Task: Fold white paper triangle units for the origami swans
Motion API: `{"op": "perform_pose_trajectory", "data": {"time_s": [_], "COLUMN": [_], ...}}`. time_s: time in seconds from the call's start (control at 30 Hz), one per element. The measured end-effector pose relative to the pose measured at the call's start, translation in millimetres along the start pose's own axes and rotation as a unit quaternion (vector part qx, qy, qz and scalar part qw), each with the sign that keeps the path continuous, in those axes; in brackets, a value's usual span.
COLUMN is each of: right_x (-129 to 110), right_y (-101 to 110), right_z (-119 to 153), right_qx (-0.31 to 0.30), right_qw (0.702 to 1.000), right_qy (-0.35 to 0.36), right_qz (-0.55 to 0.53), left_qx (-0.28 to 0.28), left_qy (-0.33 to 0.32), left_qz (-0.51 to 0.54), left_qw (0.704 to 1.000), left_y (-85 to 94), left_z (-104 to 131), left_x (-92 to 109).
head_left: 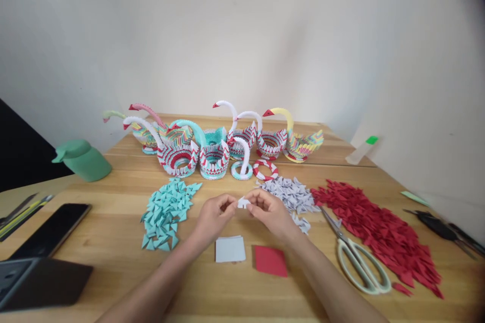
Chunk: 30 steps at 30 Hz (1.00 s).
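Note:
Between my two hands is a small white folded paper piece [243, 203], roughly triangular with short tabs at its lower edge. My left hand [216, 216] pinches its left side. On the right, the fingers of my right hand [272, 212] are closed on its other side. Just below the hands lie a stack of white paper slips [230, 249] and a stack of red paper slips [270, 260]. A heap of white folded paper triangles [290, 193] sits behind my right hand, partly hidden by it. Left of my left hand spreads a heap of turquoise triangles [166, 214].
Several folded-paper swans [178, 154] stand at the back, beside a red-and-white paper ring [265, 170]. Scissors [359, 262] and red triangles [375, 227] lie at right. A green jug [83, 160], a phone [51, 232] and a dark device [41, 282] occupy the left.

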State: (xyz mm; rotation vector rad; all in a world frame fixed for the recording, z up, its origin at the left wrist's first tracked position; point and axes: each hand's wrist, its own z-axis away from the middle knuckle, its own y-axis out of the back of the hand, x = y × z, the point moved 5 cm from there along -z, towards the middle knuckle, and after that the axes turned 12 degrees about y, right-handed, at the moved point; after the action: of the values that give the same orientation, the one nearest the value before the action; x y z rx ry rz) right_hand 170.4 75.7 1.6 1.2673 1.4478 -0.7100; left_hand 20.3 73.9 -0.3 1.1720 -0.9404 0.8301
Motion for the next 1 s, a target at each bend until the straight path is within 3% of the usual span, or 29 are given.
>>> {"op": "perform_pose_trajectory", "data": {"time_s": [0.3,0.6,1.0], "right_x": [6.4,0.5,-5.1], "right_y": [3.4,0.2,-2.4], "right_z": [-1.5,1.1,4.7], "right_qx": [0.024,0.009,-0.004], "right_qw": [0.999,0.999,0.992], "right_qy": [0.011,0.017,0.028], "right_qz": [-0.041,0.03,0.125], "left_qx": [-0.059,-0.012,0.005], "left_qy": [-0.012,-0.009,-0.003], "left_qz": [0.065,0.056,0.032], "left_qw": [0.996,0.998,0.999], "left_y": [-3.8,-1.7,-4.1], "left_z": [1.8,-0.7,3.6], "left_x": [4.4,-0.7,3.7]}}
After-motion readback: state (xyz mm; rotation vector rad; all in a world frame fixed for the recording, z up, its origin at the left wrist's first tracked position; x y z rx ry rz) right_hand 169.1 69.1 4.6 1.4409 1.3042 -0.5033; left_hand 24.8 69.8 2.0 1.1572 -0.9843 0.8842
